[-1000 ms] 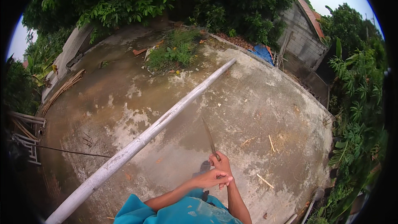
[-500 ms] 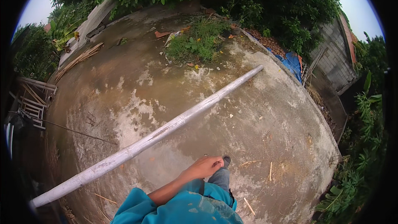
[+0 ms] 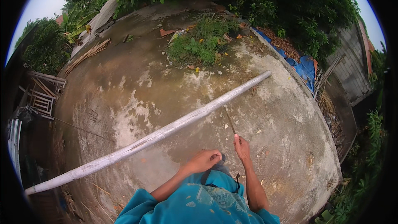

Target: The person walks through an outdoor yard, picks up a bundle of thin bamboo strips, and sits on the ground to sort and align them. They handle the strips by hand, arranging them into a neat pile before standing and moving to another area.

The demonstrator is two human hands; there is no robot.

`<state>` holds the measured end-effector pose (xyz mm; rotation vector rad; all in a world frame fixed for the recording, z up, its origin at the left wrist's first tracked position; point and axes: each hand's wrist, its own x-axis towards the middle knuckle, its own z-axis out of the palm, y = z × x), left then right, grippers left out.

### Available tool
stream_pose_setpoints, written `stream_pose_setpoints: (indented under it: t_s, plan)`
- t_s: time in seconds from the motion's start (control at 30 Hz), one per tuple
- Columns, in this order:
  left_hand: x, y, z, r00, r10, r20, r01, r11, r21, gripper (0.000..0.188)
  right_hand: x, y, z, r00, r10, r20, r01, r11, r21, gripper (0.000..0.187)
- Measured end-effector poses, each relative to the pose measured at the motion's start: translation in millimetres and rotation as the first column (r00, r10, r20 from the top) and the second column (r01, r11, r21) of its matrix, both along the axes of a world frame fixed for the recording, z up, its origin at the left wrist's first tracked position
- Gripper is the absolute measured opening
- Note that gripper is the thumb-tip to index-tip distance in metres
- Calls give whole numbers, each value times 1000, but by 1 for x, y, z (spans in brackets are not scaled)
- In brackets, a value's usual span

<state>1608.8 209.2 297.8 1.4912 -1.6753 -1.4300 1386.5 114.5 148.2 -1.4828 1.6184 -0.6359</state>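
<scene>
In the head view, look between 4 and 5 o'clock for the right hand (image 3: 242, 148), grasping the near end of a long, slim, dull-brown metal blade (image 3: 229, 121), with one digit laid forward along it. Note the blade aimed toward 11 o'clock from that hand, with its tip by the lower edge of a long, whitish, jointed bamboo pole (image 3: 161, 133); cannot tell whether touching it or just apart. Trace the pole across the weathered, grey-brown concrete slab (image 3: 286, 141) from 8 o'clock up to between 2 and 3 o'clock. Find the left hand (image 3: 202, 160) at 6 o'clock, with fingers curled inward and nothing visible in them; cannot tell whether fully closed or around something hidden. For good control, grip the blade's near end firmly, with a steady wrist and the tip turned away from the body. Leave the left hand clear of the blade's line, and mind the dark, rounded shoe (image 3: 224, 157) at 5 o'clock.
</scene>
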Motion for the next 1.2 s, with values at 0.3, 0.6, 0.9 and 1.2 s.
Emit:
stream_pose_setpoints:
  t_s: [0.3,0.6,0.9,1.2]
  plan:
    - [-36,-90,-18,996,82,-36,-81,996,34,19,96,-166,145,875,480,64,-416,813,-408,55]
    - [6,-255,-73,952,304,-36,-305,950,-57,12,-163,-190,-127,810,172,-561,221,797,562,76]
    - [101,-368,-14,799,595,-91,-599,769,-224,17,-192,-273,-90,705,54,-707,458,727,512,69]
    - [134,-315,-35,500,866,-17,-854,489,-177,20,-31,-518,-107,844,8,-537,36,997,72,60]
